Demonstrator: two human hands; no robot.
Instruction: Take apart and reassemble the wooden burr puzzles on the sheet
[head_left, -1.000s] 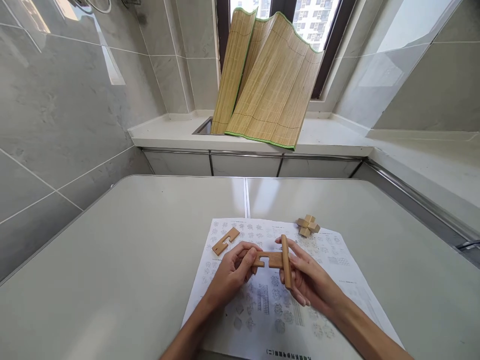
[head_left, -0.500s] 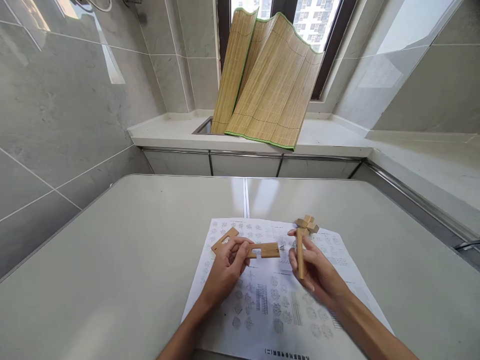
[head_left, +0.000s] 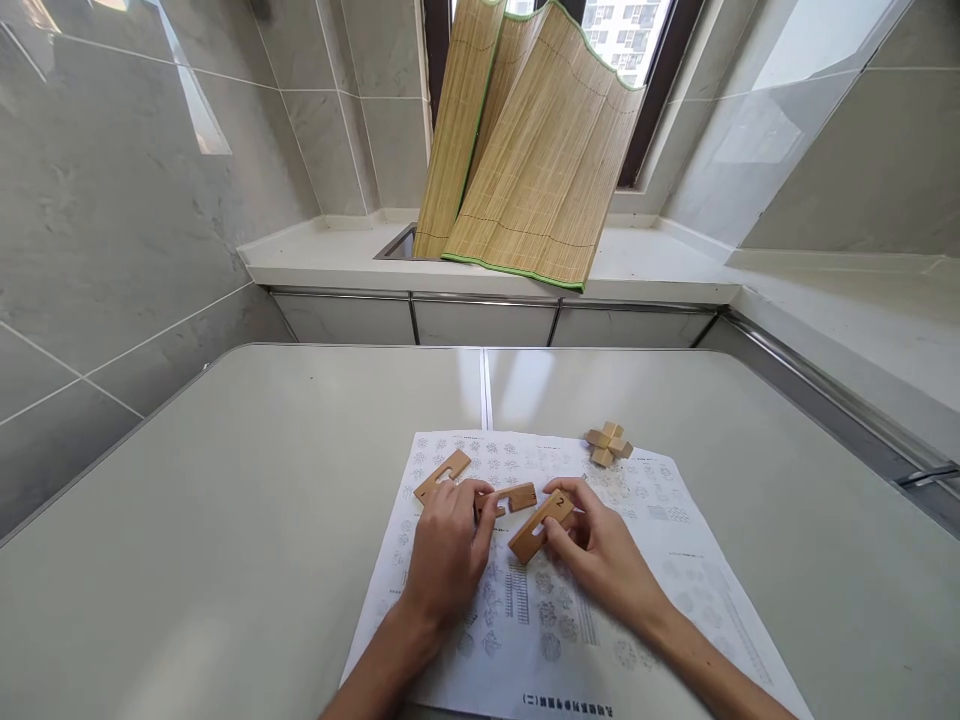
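Note:
My left hand (head_left: 452, 535) is closed on a notched wooden puzzle piece (head_left: 519, 497), which juts out to the right past the fingertips. Between thumb and fingers, my right hand (head_left: 596, 530) grips a slotted wooden puzzle piece (head_left: 534, 530) marked "2", tilted with its lower end to the left. The two pieces are close together just above the paper. Behind my left hand a third wooden piece with a cutout (head_left: 454, 466) lies on the sheet, partly covered by the fingers. An assembled wooden burr puzzle (head_left: 608, 444) sits at the paper's far right edge.
A large printed sheet (head_left: 517, 660) with small diagrams and text lies under my hands on the pale tabletop (head_left: 225, 560). Beyond the table, a bamboo mat (head_left: 540, 160) leans against the window above a white ledge (head_left: 315, 262). Tiled walls stand on both sides.
My right hand has moved left and turned its piece, so the face marked "2" shows. The left hand has lowered, its piece now tilted. The burr puzzle is now fully uncovered.

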